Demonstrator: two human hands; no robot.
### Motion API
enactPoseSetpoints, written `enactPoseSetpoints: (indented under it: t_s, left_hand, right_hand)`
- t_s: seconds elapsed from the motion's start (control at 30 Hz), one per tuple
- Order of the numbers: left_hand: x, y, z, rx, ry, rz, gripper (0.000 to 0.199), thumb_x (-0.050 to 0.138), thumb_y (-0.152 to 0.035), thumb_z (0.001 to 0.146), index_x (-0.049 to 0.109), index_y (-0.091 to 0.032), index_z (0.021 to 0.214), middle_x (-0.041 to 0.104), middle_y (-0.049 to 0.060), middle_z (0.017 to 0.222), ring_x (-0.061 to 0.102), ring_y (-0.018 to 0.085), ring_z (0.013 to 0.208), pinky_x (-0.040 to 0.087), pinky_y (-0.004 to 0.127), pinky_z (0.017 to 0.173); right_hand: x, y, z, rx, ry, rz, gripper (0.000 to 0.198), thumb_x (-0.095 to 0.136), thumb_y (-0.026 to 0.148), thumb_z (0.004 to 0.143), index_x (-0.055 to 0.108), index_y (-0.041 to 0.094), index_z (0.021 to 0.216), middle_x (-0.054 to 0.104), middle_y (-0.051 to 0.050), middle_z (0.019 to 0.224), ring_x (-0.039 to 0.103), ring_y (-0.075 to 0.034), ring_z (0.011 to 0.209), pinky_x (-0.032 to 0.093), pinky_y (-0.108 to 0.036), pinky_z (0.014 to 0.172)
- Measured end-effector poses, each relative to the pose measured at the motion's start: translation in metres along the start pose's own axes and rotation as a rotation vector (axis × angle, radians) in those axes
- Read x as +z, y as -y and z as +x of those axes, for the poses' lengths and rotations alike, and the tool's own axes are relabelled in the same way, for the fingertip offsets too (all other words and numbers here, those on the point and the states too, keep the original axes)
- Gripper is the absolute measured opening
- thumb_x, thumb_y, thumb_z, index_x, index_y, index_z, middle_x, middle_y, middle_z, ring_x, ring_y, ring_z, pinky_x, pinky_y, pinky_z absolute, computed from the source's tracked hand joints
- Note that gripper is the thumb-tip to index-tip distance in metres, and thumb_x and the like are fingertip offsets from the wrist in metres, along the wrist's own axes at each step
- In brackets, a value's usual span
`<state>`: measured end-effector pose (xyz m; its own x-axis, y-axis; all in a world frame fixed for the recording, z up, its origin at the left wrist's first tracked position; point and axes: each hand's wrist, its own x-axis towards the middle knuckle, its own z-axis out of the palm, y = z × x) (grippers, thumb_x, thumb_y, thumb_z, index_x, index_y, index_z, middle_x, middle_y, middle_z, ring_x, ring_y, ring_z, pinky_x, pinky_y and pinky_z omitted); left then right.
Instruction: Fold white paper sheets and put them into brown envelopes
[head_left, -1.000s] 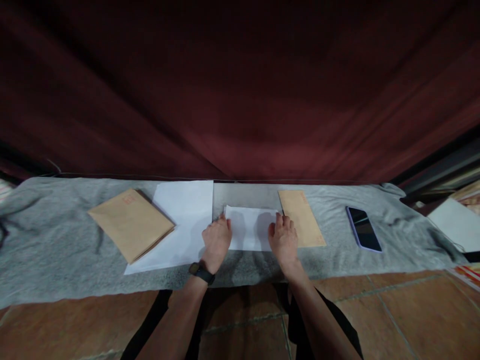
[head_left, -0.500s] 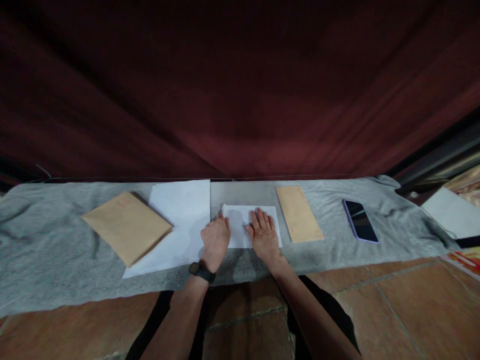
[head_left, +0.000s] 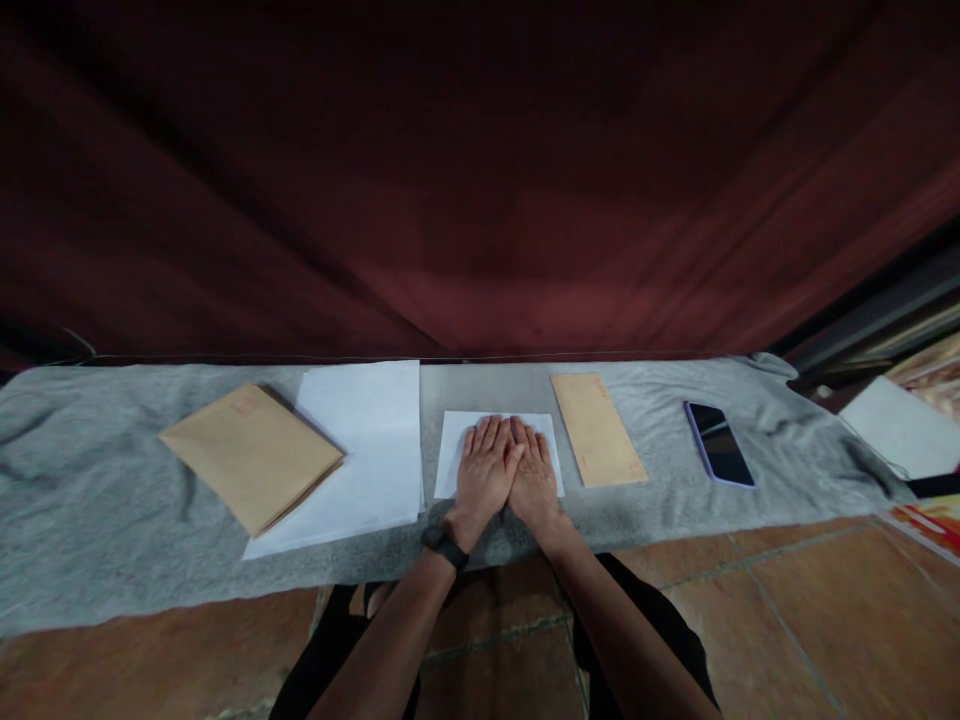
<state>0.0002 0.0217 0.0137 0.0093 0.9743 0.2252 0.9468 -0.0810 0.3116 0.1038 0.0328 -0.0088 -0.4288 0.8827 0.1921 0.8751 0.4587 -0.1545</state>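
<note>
A folded sheet of white paper (head_left: 450, 455) lies on the grey cloth in front of me. Flat on top of it rests my left hand (head_left: 484, 475), fingers stretched out and a dark watch on the wrist. Beside it, my right hand (head_left: 534, 478) also presses flat on the paper, and the two hands touch at the thumbs. Just right of the paper is a single brown envelope (head_left: 598, 430). To the left, a stack of larger white sheets (head_left: 367, 440) lies partly under a pile of brown envelopes (head_left: 251, 450).
A phone (head_left: 718, 443) in a purple case lies further right on the grey cloth (head_left: 90, 500). Behind the narrow surface hangs a dark red curtain (head_left: 480, 250). A white flat object (head_left: 904, 428) is at the far right, and brown floor tiles (head_left: 795, 590) show below.
My left hand has moved right from the paper's left edge and opened from a curled shape to lie flat against my right hand. The paper's left edge now lies flat.
</note>
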Motion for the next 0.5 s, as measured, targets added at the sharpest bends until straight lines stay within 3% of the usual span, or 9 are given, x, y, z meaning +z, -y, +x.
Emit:
enactPoseSetpoints:
  t_s: [0.23,0.5]
  left_hand:
    - [0.007,0.014,-0.003,-0.029,0.005,0.091,0.06,0.027,-0.043,0.104,0.04,-0.009,0.152,0.041,0.013,0.158,0.03,0.024,0.151,0.022,0.046,0.125]
    - [0.004,0.038,-0.011,-0.147,-0.013,0.171,0.061,0.027,-0.037,0.103,0.034,-0.004,0.154,0.034,0.017,0.161,0.024,0.026,0.153,0.022,0.046,0.125]
  right_hand:
    - [-0.001,0.0,0.001,0.011,-0.005,0.001,0.057,0.035,0.016,0.1,0.034,0.012,0.156,0.032,-0.014,0.162,0.03,-0.029,0.15,0.024,-0.05,0.122]
    - [-0.001,-0.02,-0.003,0.098,-0.053,0.027,0.054,0.033,0.034,0.106,0.036,0.011,0.155,0.035,-0.016,0.16,0.033,-0.029,0.149,0.027,-0.048,0.12]
